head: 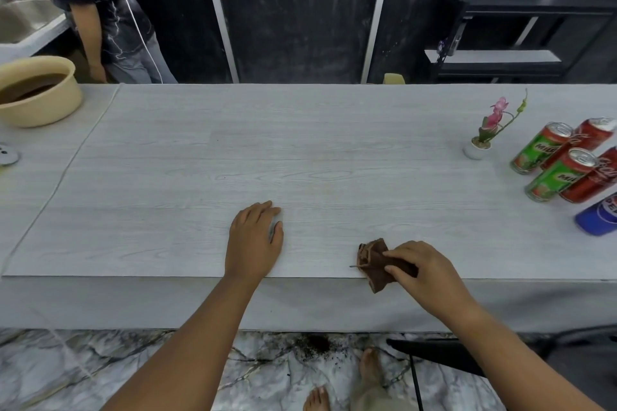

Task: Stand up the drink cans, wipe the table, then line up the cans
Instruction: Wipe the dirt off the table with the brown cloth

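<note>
Fingers of right hand pinch one cloth; left hand flat; five cans upright.

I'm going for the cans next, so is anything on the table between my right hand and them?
Nothing visible. Only bare table lies between your right hand, holding the brown cloth, and the nearest one, the blue Pepsi can. The small flower pot stands farther back, off that line.
</note>
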{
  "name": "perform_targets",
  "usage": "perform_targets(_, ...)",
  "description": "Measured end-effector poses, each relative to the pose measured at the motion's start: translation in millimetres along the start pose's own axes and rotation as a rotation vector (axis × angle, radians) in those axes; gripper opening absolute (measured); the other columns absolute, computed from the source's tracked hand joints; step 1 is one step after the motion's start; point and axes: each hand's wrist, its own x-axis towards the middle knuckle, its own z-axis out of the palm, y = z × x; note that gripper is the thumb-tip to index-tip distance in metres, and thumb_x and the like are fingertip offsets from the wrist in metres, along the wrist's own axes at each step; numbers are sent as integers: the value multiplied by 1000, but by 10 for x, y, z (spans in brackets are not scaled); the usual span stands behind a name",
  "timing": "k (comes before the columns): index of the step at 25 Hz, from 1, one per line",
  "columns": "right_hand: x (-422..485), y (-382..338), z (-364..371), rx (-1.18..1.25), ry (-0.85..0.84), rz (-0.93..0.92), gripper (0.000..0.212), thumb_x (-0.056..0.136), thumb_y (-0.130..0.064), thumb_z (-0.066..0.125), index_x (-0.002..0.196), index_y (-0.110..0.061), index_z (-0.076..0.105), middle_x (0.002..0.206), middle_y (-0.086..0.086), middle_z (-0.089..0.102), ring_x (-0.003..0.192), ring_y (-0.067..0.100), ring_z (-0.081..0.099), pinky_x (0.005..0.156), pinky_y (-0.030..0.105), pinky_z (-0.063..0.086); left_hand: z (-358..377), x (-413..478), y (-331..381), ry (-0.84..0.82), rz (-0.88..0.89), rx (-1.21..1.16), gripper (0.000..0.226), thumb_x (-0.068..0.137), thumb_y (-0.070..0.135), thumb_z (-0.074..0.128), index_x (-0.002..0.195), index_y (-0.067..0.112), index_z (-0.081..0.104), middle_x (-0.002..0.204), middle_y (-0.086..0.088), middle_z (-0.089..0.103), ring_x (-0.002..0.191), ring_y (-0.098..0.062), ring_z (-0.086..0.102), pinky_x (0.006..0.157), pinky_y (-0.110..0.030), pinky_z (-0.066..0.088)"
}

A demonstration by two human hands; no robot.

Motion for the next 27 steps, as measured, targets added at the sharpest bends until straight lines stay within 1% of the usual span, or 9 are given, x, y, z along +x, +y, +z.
perform_targets(2,1,61,-65,95,131,78,28,92,-17,82,116,-30,78,103,-18,71,97,2,65,85,11,48,8,-4,-6,3,2,-3,35,105,25,66,138,17,71,150,-4,65,140,-27,56,122,-49,42)
perform_targets(5,6,196,-235,173,282,198,28,91,-18,83,110,-38,76,102,-22,73,100,0,67,83,4,45,22,0,-19,11,5,2,35,104,26,67,138,18,72,149,-3,66,140,-26,56,121,-50,42)
perform_targets(7,-21,215,-250,178,233,157,24,90,-26,83,108,-40,77,104,-25,73,102,-2,66,81,6,46,26,8,-28,16,6,-1,34,104,26,67,137,18,72,148,-2,66,139,-25,57,121,-49,43)
perform_targets(10,-51,167,-158,142,143,37,26,88,-38,81,113,-41,79,110,-28,73,109,0,63,89,13,49,27,11,-31,15,11,-1,34,103,26,67,136,19,72,147,-2,66,138,-25,57,121,-48,43)
perform_targets(13,-22,183,-110,23,33,-2,34,86,-32,87,119,-37,80,123,-23,69,117,4,56,101,20,42,20,3,-35,17,10,-13,34,103,26,67,137,19,72,148,-1,66,138,-24,57,121,-49,43)
perform_targets(17,-16,214,-156,-67,-51,-53,41,86,-29,88,125,-35,78,117,-25,65,113,5,55,95,19,44,12,1,-35,15,1,-30,35,103,26,68,137,19,72,148,-1,66,139,-24,56,120,-50,43)
perform_targets(20,-23,212,-156,-91,30,-4,36,87,-18,87,122,-25,80,104,-12,70,100,11,61,85,22,48,16,-5,-33,17,-4,-38,34,103,26,68,136,20,72,148,0,66,139,-24,57,120,-50,43)
perform_targets(24,-30,159,-176,-128,224,188,32,89,-12,84,120,-8,80,91,1,70,87,22,64,76,35,54,24,4,-42,28,-2,-33,34,102,27,70,135,21,73,147,1,66,138,-23,56,120,-49,42)
perform_targets(27,-120,-155,49,-134,214,136,31,89,-10,84,120,-7,79,91,3,69,87,24,64,76,35,54,27,14,-29,20,-7,-19,34,102,28,69,135,22,73,147,2,66,138,-23,56,120,-49,41)
